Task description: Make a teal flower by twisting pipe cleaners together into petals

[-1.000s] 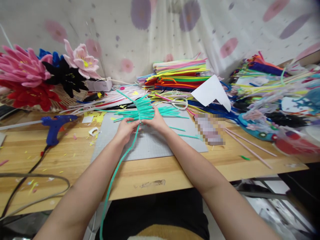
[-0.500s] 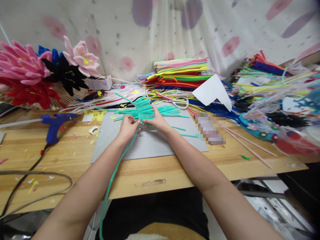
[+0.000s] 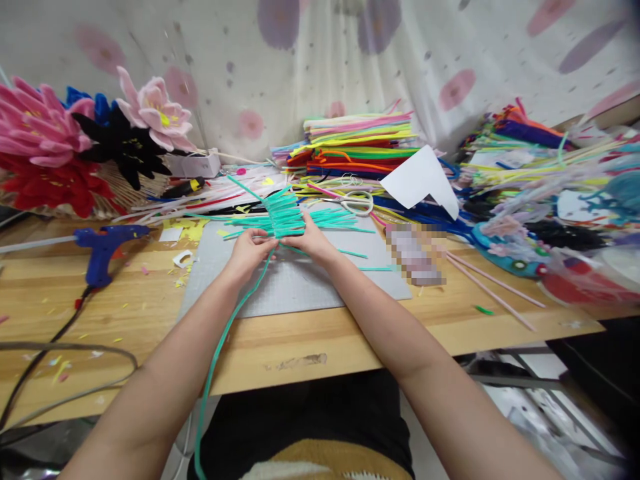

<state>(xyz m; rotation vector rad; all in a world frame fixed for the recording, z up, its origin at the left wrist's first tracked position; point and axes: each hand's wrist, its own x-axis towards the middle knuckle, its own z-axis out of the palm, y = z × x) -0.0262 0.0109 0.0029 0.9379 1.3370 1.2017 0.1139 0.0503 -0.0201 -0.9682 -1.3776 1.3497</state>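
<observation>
Over a grey cutting mat (image 3: 295, 293), both hands meet at the near end of a row of green pipe cleaners (image 3: 286, 212) joined side by side. My left hand (image 3: 253, 252) is closed with its fingertips pinching the pipe cleaners at that end. From this spot a long green pipe cleaner (image 3: 225, 337) hangs down over the table edge. My right hand (image 3: 310, 239) grips the same end from the right, its thumb raised along the row. More loose green pipe cleaners (image 3: 345, 219) lie just behind the right hand. Exactly how the fingertips hold the strands is hard to see.
A blue glue gun (image 3: 103, 250) lies at left with its cord. Fabric-like flowers (image 3: 155, 110) stand at back left. Scissors (image 3: 357, 202), stacked coloured pipe cleaners (image 3: 360, 147) and white paper (image 3: 420, 180) are behind the mat. Two pink stems (image 3: 490, 290) lie at right.
The whole view has shifted slightly, so things appear a little further left. Both hands stay at the near end of the green row, with barely any finger movement.
</observation>
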